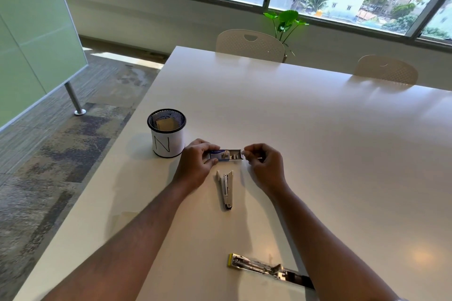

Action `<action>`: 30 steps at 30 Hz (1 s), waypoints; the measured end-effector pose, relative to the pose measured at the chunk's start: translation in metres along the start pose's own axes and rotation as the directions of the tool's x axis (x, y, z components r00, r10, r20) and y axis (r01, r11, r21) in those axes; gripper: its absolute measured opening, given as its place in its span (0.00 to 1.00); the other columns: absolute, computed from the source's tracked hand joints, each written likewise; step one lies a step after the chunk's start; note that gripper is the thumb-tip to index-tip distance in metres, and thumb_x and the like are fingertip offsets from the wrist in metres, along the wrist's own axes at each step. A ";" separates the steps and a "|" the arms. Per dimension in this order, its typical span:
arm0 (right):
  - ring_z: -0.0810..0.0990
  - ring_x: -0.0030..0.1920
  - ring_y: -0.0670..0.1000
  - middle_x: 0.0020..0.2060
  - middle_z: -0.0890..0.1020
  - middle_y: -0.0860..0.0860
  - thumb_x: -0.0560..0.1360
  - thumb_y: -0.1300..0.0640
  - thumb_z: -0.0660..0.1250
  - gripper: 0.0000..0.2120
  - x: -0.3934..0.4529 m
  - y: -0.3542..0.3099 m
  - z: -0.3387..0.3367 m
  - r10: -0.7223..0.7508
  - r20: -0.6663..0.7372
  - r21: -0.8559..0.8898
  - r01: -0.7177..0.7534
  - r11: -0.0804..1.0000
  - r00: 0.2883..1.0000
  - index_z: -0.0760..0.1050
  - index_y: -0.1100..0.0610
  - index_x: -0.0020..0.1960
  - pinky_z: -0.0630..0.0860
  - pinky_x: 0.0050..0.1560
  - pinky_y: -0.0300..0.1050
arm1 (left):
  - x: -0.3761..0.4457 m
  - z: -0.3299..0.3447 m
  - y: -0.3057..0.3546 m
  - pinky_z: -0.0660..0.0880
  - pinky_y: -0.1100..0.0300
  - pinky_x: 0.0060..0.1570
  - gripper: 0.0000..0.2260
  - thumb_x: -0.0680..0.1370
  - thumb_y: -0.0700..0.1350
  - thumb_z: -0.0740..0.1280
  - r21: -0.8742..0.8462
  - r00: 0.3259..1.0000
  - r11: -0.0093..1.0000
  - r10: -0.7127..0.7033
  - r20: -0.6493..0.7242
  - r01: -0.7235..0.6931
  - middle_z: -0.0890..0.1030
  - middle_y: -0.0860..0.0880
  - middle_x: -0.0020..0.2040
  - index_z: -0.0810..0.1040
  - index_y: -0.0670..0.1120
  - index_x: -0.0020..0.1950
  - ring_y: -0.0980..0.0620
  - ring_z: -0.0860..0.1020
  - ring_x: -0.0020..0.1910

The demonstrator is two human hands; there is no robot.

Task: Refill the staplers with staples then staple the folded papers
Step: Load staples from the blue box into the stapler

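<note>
My left hand (198, 164) grips a small blue staple box (220, 156) by its sleeve, just above the table. Its inner tray (235, 155) is slid out to the right, with staple strips showing inside. My right hand (263, 162) pinches the tray's right end with fingertips. Below the box a small white stapler (226, 188) lies on the table, pointing away from me. A second stapler (266, 269), metal with a yellow end, lies folded out flat near the front edge, partly hidden by my right forearm.
A black mesh cup (167, 132) with a white label marked N stands left of my hands and holds folded papers (166, 123). The white table (318, 129) stretches far to the right. Two white chairs (250, 44) stand at the far edge, near a plant.
</note>
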State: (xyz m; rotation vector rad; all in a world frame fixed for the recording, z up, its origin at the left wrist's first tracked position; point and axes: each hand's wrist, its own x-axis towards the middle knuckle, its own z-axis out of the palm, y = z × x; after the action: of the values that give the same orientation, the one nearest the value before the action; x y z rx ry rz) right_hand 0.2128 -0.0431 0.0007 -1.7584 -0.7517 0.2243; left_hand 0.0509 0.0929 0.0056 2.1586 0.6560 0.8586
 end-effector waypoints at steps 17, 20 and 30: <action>0.85 0.52 0.58 0.52 0.86 0.53 0.77 0.69 0.73 0.11 -0.089 0.012 -0.077 -0.190 0.307 0.098 0.168 0.981 0.932 0.87 0.57 0.54 0.85 0.52 0.55 | 0.000 0.001 0.000 0.80 0.60 0.56 0.15 0.72 0.35 0.77 0.016 1.000 1.000 0.011 -0.003 -0.011 0.81 0.50 0.52 0.86 0.44 0.58 0.52 0.80 0.52; 0.86 0.52 0.55 0.52 0.86 0.49 0.79 0.72 0.69 0.17 -0.082 0.011 -0.072 -0.054 0.196 0.090 0.037 0.995 0.979 0.88 0.51 0.52 0.84 0.50 0.45 | 0.000 0.001 0.000 0.80 0.58 0.56 0.15 0.72 0.34 0.77 0.018 1.000 1.000 0.015 -0.003 -0.015 0.81 0.50 0.52 0.86 0.44 0.58 0.52 0.80 0.51; 0.85 0.49 0.46 0.48 0.89 0.43 0.80 0.49 0.73 0.06 -0.012 -0.007 -0.026 0.220 0.037 -0.251 -0.204 0.946 0.975 0.87 0.44 0.54 0.82 0.54 0.51 | -0.001 -0.001 0.001 0.80 0.56 0.56 0.16 0.72 0.34 0.77 0.026 1.000 0.999 0.023 0.006 -0.024 0.82 0.49 0.52 0.86 0.44 0.58 0.52 0.81 0.52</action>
State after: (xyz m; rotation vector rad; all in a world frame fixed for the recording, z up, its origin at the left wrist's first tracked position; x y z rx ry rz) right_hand 0.2139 -0.0703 0.0133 -2.0795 -0.6573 0.3469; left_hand 0.0504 0.0918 0.0068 2.1950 0.6431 0.8601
